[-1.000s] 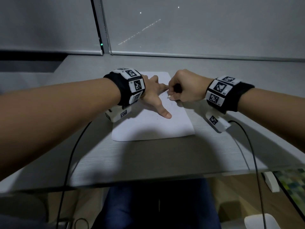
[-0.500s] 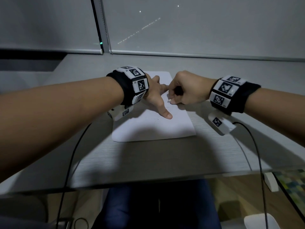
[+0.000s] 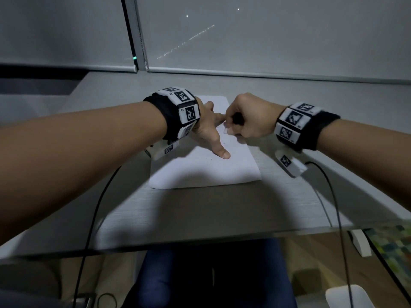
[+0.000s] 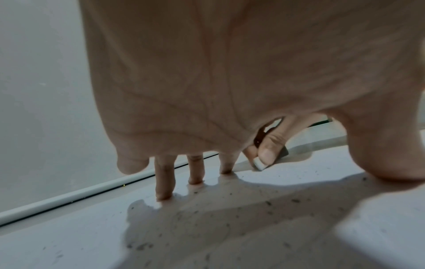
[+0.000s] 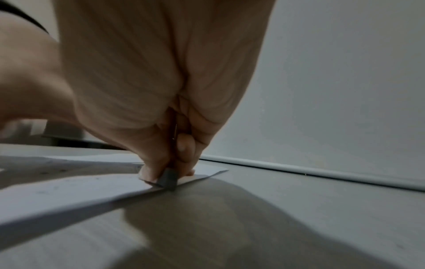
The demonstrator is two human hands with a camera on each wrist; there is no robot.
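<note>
A white sheet of paper point(image 3: 200, 172) lies on the grey desk. My left hand point(image 3: 213, 134) rests on it with fingers spread, and the fingertips point(image 4: 164, 182) and thumb press the sheet flat. My right hand point(image 3: 230, 127) is curled into a fist just right of the left index finger. It pinches a small eraser point(image 3: 226, 130), white with a dark sleeve, whose tip touches the paper. The eraser point(image 4: 258, 162) shows beyond the left fingers in the left wrist view. In the right wrist view the eraser point(image 5: 169, 179) meets the paper point(image 5: 69, 189) near its right edge.
Dark crumbs speckle the paper point(image 4: 207, 227). The desk point(image 3: 200, 214) ends at a window-blind rail point(image 3: 266, 74) behind. Black cables point(image 3: 93, 218) point(image 3: 333, 196) hang from both wrist cameras over the front edge. A white object point(image 3: 347, 296) sits on the floor at lower right.
The right hand with the eraser has shifted only slightly on the paper, a little left. The left hand keeps pressing in the same place.
</note>
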